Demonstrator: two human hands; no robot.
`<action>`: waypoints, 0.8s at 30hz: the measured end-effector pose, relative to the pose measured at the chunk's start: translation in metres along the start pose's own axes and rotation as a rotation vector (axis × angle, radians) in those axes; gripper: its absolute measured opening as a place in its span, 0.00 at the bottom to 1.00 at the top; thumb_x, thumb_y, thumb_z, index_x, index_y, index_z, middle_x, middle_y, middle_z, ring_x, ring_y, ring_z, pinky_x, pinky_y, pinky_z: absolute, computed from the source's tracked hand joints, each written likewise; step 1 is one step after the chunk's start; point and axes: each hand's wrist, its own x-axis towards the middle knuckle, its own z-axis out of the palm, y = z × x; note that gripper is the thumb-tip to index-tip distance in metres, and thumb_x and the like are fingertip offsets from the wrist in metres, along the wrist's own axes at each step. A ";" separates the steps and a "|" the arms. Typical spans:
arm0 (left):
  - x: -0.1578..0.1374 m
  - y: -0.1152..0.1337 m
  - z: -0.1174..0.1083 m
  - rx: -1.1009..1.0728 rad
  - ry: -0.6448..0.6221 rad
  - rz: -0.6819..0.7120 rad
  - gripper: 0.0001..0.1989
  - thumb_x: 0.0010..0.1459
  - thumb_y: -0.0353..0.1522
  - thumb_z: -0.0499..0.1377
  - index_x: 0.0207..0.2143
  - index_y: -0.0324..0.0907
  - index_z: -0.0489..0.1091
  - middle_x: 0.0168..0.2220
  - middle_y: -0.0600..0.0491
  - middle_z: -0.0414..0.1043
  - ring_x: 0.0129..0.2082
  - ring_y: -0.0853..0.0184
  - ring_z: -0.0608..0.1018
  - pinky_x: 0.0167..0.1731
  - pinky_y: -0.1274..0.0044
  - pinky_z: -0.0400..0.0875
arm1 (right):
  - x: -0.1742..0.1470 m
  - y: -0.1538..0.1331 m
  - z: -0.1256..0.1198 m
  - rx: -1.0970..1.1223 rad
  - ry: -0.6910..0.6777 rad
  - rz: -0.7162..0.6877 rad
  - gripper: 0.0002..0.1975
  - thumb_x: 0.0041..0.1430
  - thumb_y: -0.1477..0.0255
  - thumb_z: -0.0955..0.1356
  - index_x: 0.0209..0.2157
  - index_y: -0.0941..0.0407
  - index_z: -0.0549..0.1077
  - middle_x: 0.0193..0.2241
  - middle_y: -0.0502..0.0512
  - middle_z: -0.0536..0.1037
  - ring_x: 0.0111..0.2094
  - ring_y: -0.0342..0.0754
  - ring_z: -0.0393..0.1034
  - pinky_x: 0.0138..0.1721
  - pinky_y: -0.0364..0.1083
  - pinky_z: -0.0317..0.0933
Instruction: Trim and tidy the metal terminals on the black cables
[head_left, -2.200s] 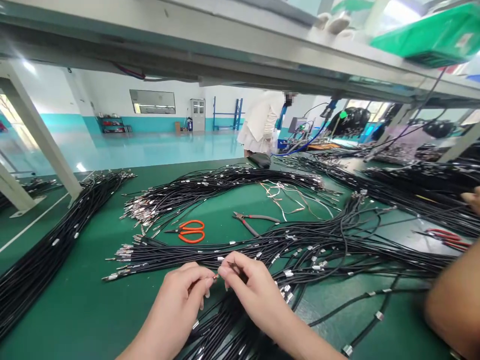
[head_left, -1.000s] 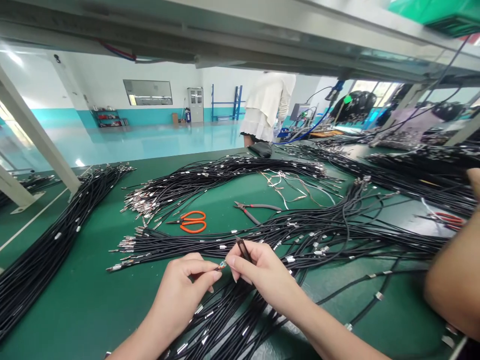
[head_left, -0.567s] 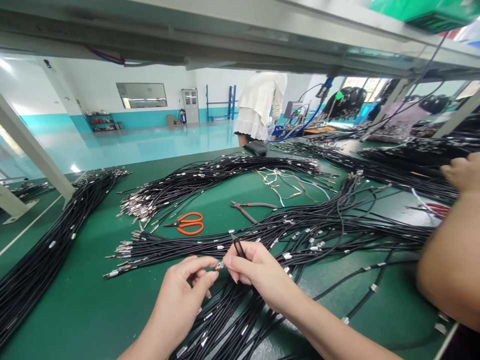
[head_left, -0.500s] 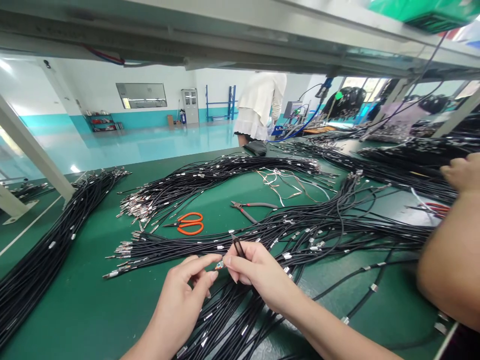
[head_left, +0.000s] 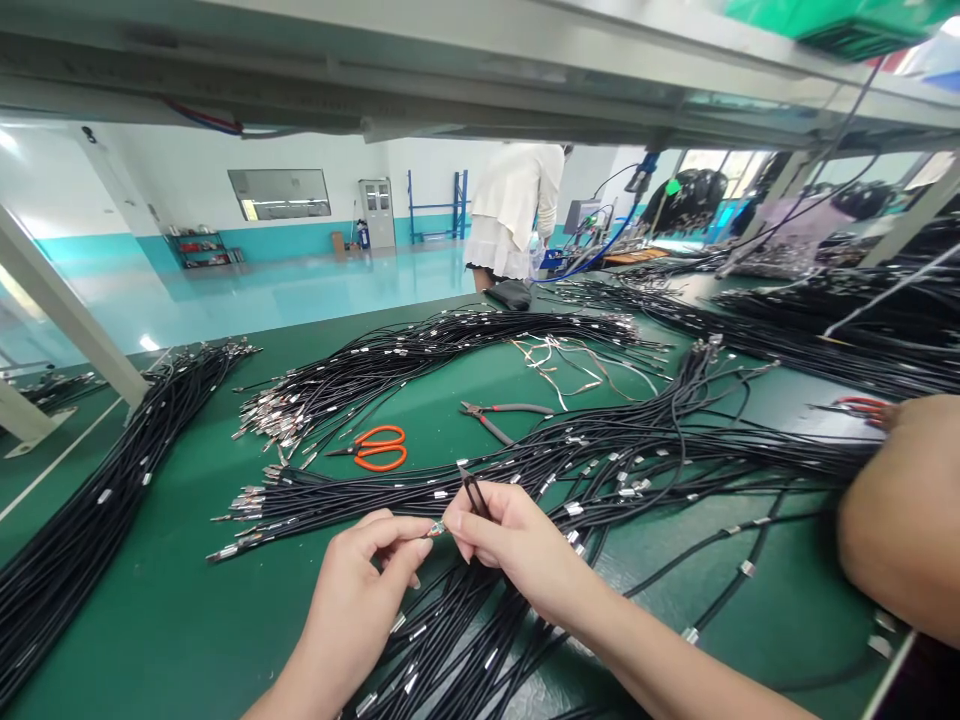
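Along the left edge of the green surface (head_left: 195, 620), a thick bundle of black cables (head_left: 124, 480) slants from the far side toward you. Right of it, a second bundle (head_left: 420, 345) lies farther back, its metal ends fanned out to the left. On its near side rest the orange-handled scissors (head_left: 364, 450), and nearer still a third bundle (head_left: 360, 505) stretches rightward.

Your left hand (head_left: 375, 575) is closed in a pinch, thumb and forefinger gripping a small wire end (head_left: 436, 529) with coloured strands, held above the near middle of the surface. Your right hand (head_left: 502, 535) meets it from the other side, fingers curled around a slim dark tool (head_left: 472, 490), and hides part of the cables beneath.

Beyond lie grey-handled pliers (head_left: 486, 410), handles spread, then loose pale wires (head_left: 555, 365). By the right edge, another person's arm (head_left: 907, 510) blocks some cables, near a red-handled tool (head_left: 862, 404). Pale tags (head_left: 747, 569) dot the cables; any print is too small to read.
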 end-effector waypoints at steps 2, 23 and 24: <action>0.000 0.000 0.000 0.005 0.002 -0.001 0.09 0.50 0.31 0.56 0.31 0.41 0.76 0.23 0.54 0.67 0.20 0.70 0.70 0.24 0.79 0.65 | 0.000 0.000 -0.001 -0.045 0.000 -0.021 0.07 0.50 0.71 0.65 0.22 0.59 0.66 0.16 0.46 0.64 0.18 0.37 0.49 0.18 0.38 0.43; 0.001 -0.004 0.001 -0.032 0.061 0.010 0.07 0.49 0.32 0.57 0.28 0.42 0.75 0.23 0.56 0.66 0.19 0.70 0.70 0.23 0.78 0.65 | -0.002 -0.004 0.001 -0.290 0.025 -0.141 0.08 0.53 0.73 0.63 0.21 0.58 0.65 0.16 0.46 0.64 0.21 0.40 0.57 0.25 0.39 0.53; 0.001 -0.005 0.002 -0.042 0.060 0.000 0.07 0.48 0.32 0.57 0.28 0.42 0.75 0.23 0.56 0.67 0.19 0.70 0.71 0.23 0.78 0.65 | -0.002 -0.003 0.001 -0.296 0.029 -0.142 0.08 0.53 0.73 0.63 0.21 0.58 0.65 0.16 0.46 0.64 0.21 0.40 0.57 0.25 0.39 0.53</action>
